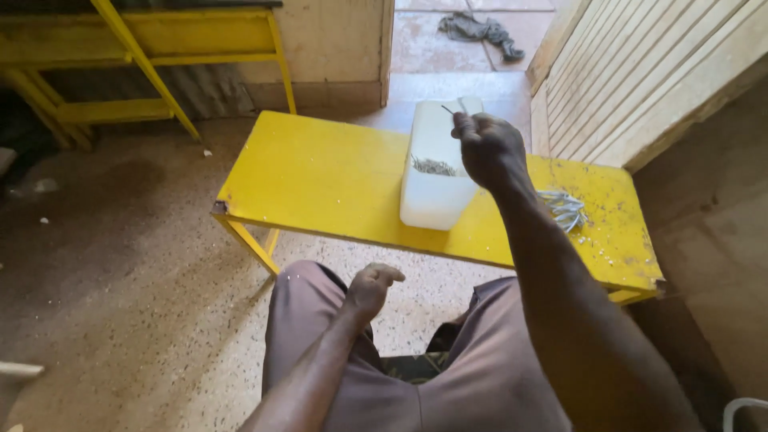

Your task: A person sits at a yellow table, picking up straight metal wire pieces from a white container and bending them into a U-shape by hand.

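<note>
My right hand [488, 146] is raised over a white plastic tub [436, 172] on a yellow bench [320, 180], its fingers closed on a thin dark sliver, perhaps a small dried fish. Inside the tub lies a small heap of similar dark bits [433, 166]. A pile of small silvery fish [564, 210] lies on the bench just right of my forearm. My left hand [373, 286] hangs loosely curled above my left knee and holds nothing.
A second yellow metal frame [160, 56] stands at the back left. A wooden slatted door [640, 72] leans at the right. A dark rag [480, 30] lies beyond the doorway. The floor is speckled terrazzo.
</note>
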